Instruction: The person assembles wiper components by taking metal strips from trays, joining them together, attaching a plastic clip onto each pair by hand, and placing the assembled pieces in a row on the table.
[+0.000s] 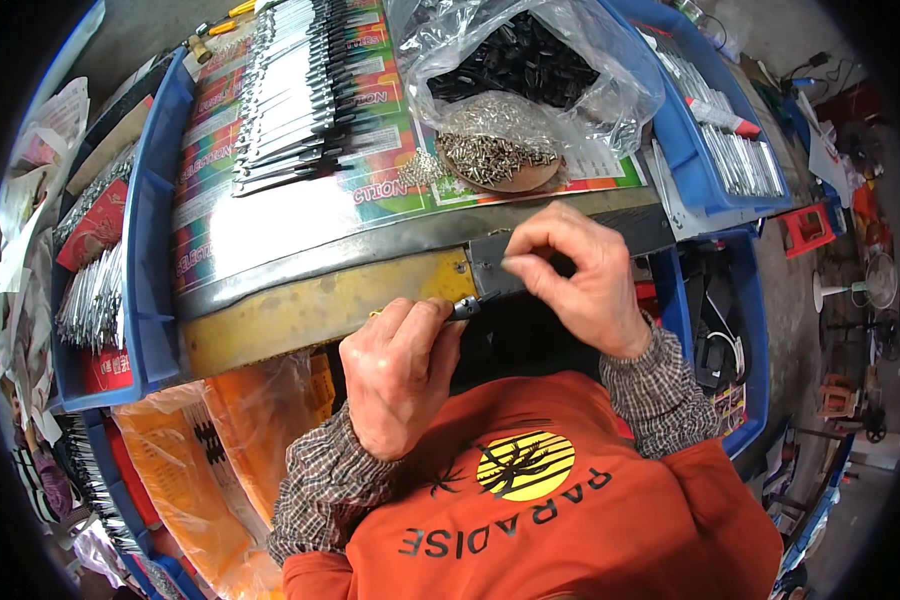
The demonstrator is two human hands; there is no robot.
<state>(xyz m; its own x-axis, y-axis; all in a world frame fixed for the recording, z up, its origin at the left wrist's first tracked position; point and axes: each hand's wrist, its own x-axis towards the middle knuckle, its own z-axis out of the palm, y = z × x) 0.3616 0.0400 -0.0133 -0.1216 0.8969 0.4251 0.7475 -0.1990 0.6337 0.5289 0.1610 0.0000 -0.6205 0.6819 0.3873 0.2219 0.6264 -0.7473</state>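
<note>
Just below the bench's front edge, my left hand (390,365) is closed in a pinch around a small black piece (465,308) with a shiny rounded part. Its far end points toward my right hand, and the rest is hidden in my fingers. My right hand (585,280) is raised at the edge, a little to the right and apart from that piece. Thumb and forefinger meet there; anything between them is too small to make out. Ahead of it, small silver pins (500,160) lie heaped on a round brown dish, beside a clear bag (620,95) of black parts (515,65).
Thin metal strips with black ends (290,110) lie in a row on the colourful printed sheet (205,215). Blue bins of metal rods stand at the left (155,250) and right (685,150). Orange plastic bags (180,470) hang below the bench's yellow edge (320,310).
</note>
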